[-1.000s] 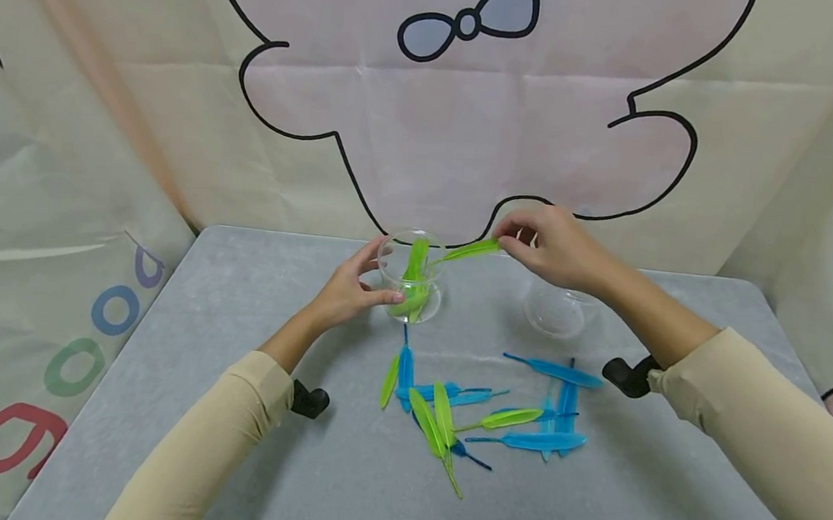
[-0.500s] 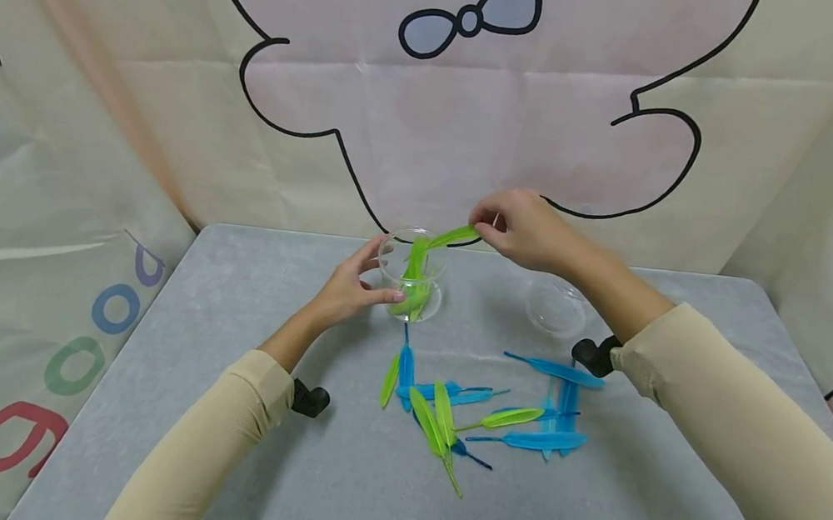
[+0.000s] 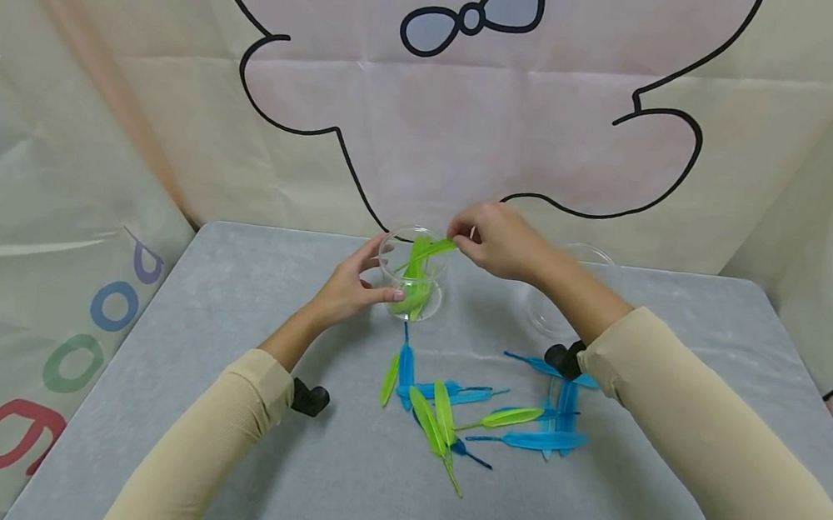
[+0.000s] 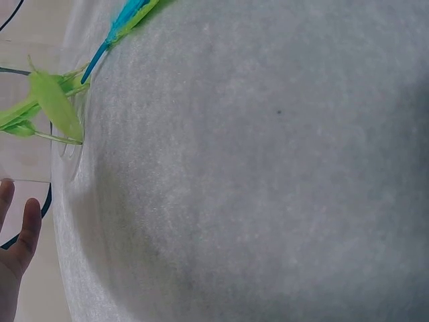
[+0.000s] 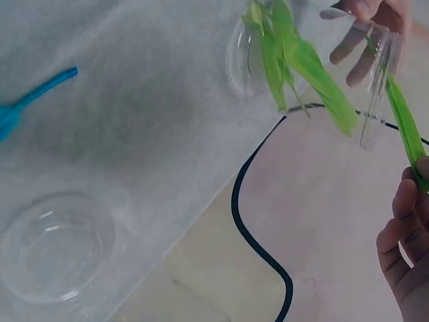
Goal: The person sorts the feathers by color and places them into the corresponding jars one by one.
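Note:
Toward the table's back edge, a clear plastic cup (image 3: 435, 273) with several green feathers (image 5: 288, 50) inside stands upright. My left hand (image 3: 349, 287) holds this cup from the left, its thumb at the front and fingers around the far side. Above the cup's right rim, my right hand (image 3: 495, 239) pinches a single green feather (image 5: 402, 117) by one end. The feather's other end points down to the left, into the cup's mouth. In the left wrist view only part of the left hand (image 4: 17, 245) shows, below the cup's feathers.
A second clear cup (image 5: 57, 248) stands to the right, partly behind the right forearm in the head view. Loose blue feathers (image 3: 527, 439) and green feathers (image 3: 427, 423) lie scattered on the grey table (image 3: 334, 486). A printed cloth (image 3: 431, 111) hangs behind the table.
My right hand has moved left toward the cup, bringing the feather's free end from beside the rim to inside the mouth. The left hand and cup have stayed in place.

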`<state>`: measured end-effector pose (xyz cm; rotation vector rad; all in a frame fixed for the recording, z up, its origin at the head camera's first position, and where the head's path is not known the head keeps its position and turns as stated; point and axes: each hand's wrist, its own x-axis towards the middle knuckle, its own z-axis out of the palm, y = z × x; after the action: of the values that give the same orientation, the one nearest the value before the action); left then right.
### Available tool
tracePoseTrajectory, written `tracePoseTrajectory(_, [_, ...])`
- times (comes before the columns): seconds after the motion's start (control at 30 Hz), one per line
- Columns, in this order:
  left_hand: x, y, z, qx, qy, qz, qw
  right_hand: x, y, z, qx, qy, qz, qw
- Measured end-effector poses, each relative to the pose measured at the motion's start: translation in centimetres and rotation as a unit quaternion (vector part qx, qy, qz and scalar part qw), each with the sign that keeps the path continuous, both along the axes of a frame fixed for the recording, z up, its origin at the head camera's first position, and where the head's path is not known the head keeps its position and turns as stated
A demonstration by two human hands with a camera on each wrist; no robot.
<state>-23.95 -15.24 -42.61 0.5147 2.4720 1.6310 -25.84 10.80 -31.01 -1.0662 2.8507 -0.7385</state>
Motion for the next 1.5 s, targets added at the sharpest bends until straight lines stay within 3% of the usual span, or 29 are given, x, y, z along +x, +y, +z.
tracePoseTrajectory(0.23, [1.7,0.4,2.9,0.002,-0.002,-0.009,1.0,0.2,-1.1,-0.7,-0.002,-0.013,0.01,1.0])
tracePoseTrajectory(0.3, [1.8,0.5,3.2,0.003,0.0,-0.009,0.9999,0.2,-1.5,-0.8,-0.001,-0.019,0.008,1.0])
tracePoseTrajectory(0.6, [0.0,-0.2,0.1,0.01,0.007,-0.004,0.9999,0.3,-2.5,-1.3,-0.009,-0.021,0.01,1.0])
tracePoseTrajectory(0.9, [0.0,0.0,0.0,0.009,0.019,-0.009,0.9997,0.3,-2.8,-1.7,-0.006,-0.026,0.019,0.999])
tracePoseTrajectory(1.23, [-0.2,-0.2,-0.2,0.003,0.016,-0.004,0.9999,0.2,-0.9,-1.6,-0.016,-0.03,0.007,0.999])
tracePoseTrajectory(1.5, [0.1,-0.2,0.0,-0.006,0.008,0.003,0.9999,1.7,1.7,-2.0,-0.01,-0.044,0.014,0.999])
